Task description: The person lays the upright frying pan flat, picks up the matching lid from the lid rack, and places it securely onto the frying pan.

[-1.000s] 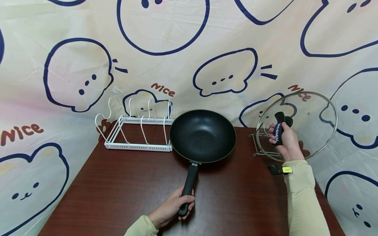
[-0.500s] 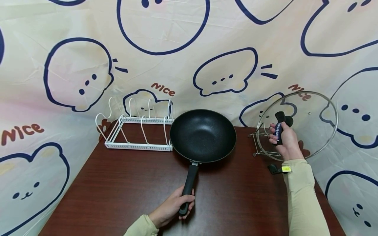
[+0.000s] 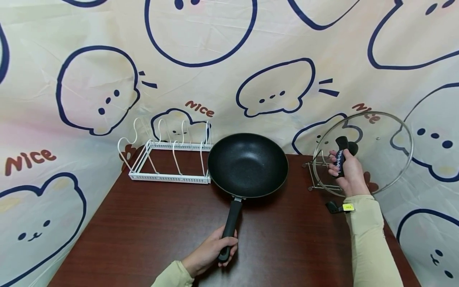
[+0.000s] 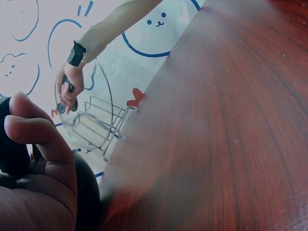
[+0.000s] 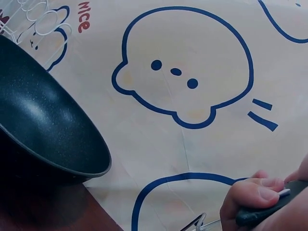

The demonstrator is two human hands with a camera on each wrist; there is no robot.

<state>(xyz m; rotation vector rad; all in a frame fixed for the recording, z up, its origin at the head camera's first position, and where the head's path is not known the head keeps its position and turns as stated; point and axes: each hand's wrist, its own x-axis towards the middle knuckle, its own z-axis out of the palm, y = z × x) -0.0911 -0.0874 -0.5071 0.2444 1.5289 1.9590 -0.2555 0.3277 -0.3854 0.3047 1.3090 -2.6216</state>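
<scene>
A black frying pan point(image 3: 248, 165) sits at the middle of the table in the head view, its handle point(image 3: 232, 219) toward the person. My left hand point(image 3: 211, 249) grips that handle near its end. At the right, a round glass lid point(image 3: 387, 159) with a metal rim is tilted upright at a small metal wire rack point(image 3: 312, 181). My right hand point(image 3: 351, 171) grips the lid's black handle point(image 3: 339, 161). In the left wrist view, the lid's lower part overlaps the wire rack point(image 4: 96, 122); whether it rests in the rack I cannot tell.
A white rack point(image 3: 168, 178) with several curved wire dividers stands left of the pan, close to its rim. The brown table point(image 3: 143, 235) ends at a patterned cloth point(image 3: 215, 87) behind and on both sides. A black wrist strap point(image 3: 335, 207) is on the right wrist.
</scene>
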